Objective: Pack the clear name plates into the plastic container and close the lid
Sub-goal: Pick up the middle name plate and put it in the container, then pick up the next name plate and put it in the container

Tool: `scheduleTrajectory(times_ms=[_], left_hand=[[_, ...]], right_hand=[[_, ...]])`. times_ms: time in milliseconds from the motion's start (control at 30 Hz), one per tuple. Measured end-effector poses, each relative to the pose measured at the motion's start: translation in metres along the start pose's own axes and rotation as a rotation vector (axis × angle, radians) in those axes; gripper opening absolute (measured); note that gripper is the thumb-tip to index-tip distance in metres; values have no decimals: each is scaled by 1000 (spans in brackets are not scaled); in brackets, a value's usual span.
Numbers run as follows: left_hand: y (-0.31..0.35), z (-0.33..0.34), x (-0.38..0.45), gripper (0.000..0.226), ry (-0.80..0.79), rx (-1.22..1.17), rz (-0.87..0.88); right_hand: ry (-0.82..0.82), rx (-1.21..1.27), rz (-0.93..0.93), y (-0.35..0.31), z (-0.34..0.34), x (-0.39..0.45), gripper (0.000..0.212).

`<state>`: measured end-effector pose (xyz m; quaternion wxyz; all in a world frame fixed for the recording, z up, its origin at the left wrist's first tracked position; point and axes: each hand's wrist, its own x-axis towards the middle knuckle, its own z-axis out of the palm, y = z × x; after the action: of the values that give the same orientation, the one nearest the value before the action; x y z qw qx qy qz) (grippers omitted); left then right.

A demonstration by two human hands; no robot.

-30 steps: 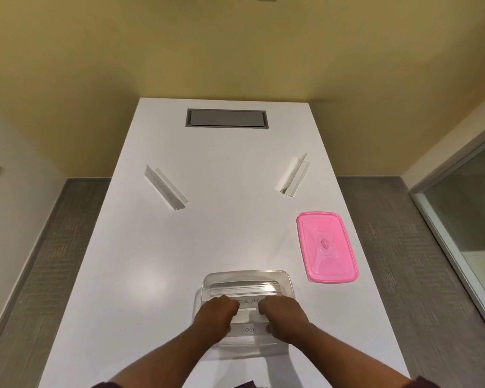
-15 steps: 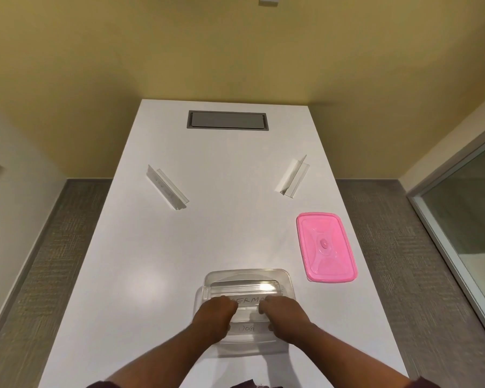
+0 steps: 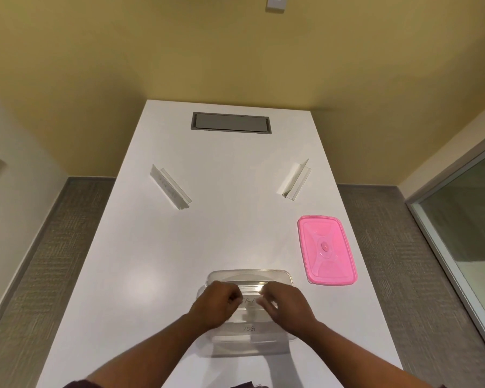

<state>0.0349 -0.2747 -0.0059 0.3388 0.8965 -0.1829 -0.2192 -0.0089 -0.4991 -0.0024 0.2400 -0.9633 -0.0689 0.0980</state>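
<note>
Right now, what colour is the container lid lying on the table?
Pink, translucent-looking, lid lying right of the container; seen in the head view.

Yellow walls [image 3: 179, 51], grey carpet [image 3: 53, 261], white table [image 3: 207, 233], glass partition [image 3: 465, 219].

Glossy white table [image 3: 179, 261], clear plastic container [image 3: 249, 340], translucent pink plastic lid [image 3: 326, 249].

Two bare hands, the left hand [image 3: 217, 305] and the right hand [image 3: 287, 306], reach into a clear plastic container [image 3: 248, 341] at the near end of the white surface [image 3: 235, 233], with fingers curled on a clear name plate [image 3: 248, 302] inside it. A pink lid [image 3: 326, 250] lies flat just to the right of the container. Farther back, one clear name plate [image 3: 170, 187] sits on the left and another one [image 3: 295, 180] on the right, well apart.
</note>
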Motion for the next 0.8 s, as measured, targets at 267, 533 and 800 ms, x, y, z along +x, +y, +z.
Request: scheduleTrajectory(times_ms=[267,533,800], left_hand=[[-31,-62,32,9,386,-383,-203],[-99,-99,50,11,504,-266,-328],[-189,-109,50,61,423,121,-359]], right_hand=[[212,207,127,-14,-29,40,20],[128,352,196,-57,-34,131,16],[-120,428,282,-105,-12,238,22]])
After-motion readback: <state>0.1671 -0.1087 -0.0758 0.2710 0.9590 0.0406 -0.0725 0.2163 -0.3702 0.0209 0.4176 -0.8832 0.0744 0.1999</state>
